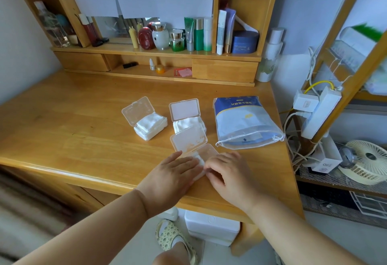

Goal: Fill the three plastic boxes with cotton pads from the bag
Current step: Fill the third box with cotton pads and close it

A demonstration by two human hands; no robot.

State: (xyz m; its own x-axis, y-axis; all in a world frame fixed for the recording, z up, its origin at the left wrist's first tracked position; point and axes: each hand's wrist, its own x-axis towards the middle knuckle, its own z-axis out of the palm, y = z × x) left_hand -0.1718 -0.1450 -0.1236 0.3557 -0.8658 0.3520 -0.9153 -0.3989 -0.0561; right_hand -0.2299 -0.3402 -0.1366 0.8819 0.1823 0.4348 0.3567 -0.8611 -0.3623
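Three clear plastic boxes stand on the wooden desk (73, 130) with lids up. The left box (149, 125) and the middle box (188, 122) are heaped with white cotton pads. The near box (194, 145) holds cotton pads (200, 163) that both hands cover. My left hand (173, 172) lies flat with straight fingers on the pads. My right hand (226, 170) has curled fingers at the box's right side; I cannot see what they hold. The blue and clear drawstring bag (243, 122) lies to the right of the boxes.
A shelf unit at the back of the desk carries several cosmetic bottles and jars (188, 34). A power strip (320, 112) with cables and a white fan (368, 160) sit on a rack to the right. White storage boxes (211, 227) stand under the desk.
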